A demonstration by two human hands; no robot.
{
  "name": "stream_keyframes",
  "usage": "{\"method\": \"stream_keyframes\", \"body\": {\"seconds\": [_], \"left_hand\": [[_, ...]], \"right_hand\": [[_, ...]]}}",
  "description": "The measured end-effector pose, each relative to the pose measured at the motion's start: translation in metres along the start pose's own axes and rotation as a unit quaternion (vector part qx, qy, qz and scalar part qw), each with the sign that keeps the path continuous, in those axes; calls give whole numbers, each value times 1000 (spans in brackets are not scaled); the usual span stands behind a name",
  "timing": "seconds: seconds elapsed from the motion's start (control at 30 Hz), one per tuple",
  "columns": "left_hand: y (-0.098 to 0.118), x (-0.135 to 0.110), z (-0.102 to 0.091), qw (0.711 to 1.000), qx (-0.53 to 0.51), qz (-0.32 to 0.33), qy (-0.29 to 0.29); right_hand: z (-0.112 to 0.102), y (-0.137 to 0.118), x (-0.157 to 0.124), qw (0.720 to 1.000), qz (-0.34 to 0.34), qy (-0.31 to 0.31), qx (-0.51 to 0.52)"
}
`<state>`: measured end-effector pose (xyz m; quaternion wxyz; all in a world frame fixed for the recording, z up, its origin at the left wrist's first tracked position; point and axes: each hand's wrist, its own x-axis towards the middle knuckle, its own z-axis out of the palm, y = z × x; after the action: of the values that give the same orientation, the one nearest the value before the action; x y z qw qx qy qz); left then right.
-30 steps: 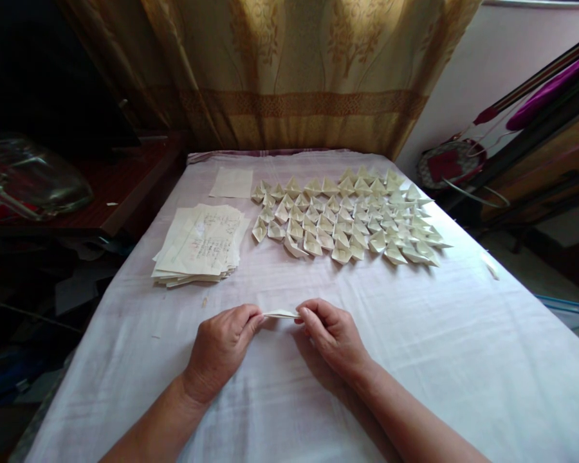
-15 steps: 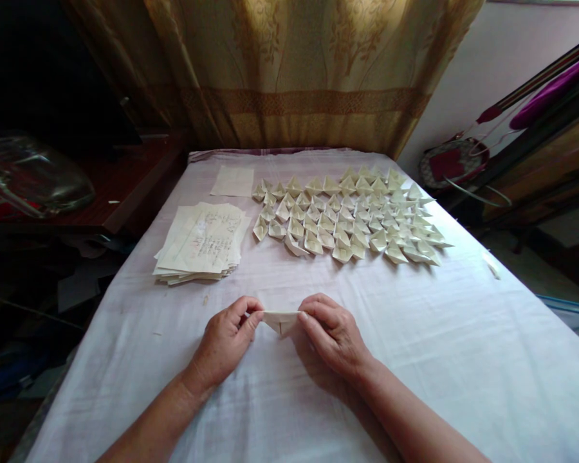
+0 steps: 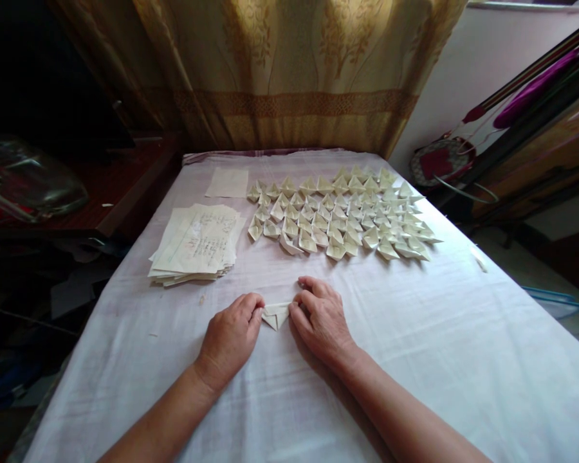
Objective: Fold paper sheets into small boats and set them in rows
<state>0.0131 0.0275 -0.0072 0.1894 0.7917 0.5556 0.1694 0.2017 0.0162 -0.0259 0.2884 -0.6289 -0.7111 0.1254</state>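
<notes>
A small folded piece of paper (image 3: 276,316), shaped like a triangle pointing toward me, is held between my two hands just above or on the white cloth. My left hand (image 3: 234,331) pinches its left corner between thumb and fingers. At the opposite corner, the thumb and forefinger of my right hand (image 3: 322,318) grip the paper, the other fingers bent and slightly apart. Beyond the hands, many folded paper boats (image 3: 338,215) stand in close rows. To their left lies a stack of paper sheets (image 3: 193,241) with handwriting on the top one.
A single blank sheet (image 3: 227,182) lies behind the stack. White cloth (image 3: 415,360) covers the table. A dark red cabinet (image 3: 139,173) with a clear glass or plastic vessel (image 3: 33,177) stands at left. A patterned bag (image 3: 444,161) hangs at right; a gold curtain (image 3: 289,83) closes the back.
The folded paper has tipped and now shows more of its front folds. My right hand has turned and shifted slightly left, its fingers lifting apart. The whole view has moved a little.
</notes>
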Motion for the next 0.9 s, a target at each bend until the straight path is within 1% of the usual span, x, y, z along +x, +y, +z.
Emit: {"method": "stream_keyframes", "body": {"seconds": [0.2,0.33,0.43,0.5,0.57,0.67,0.77,0.9], "left_hand": [[6,-3,4,991,132,20,-8],[7,-4,5,980,200,24,-4],[2,-4,6,980,194,40,6],[-4,-7,5,982,175,67,21],[-13,-12,3,979,166,109,48],[-24,-23,-2,961,188,185,85],[-31,-31,-9,951,207,218,68],[-33,-31,-16,950,210,227,38]], "right_hand": [[-1,-1,0,1000,7,-5,-4],[1,0,-1,1000,7,14,5],[3,4,0,1000,2,17,11],[2,6,0,1000,-6,9,1],[0,8,-2,1000,-23,3,-20],[-8,10,-8,995,-67,-17,-72],[-15,11,-16,987,-103,-37,-119],[-19,12,-21,982,-115,-41,-141]]}}
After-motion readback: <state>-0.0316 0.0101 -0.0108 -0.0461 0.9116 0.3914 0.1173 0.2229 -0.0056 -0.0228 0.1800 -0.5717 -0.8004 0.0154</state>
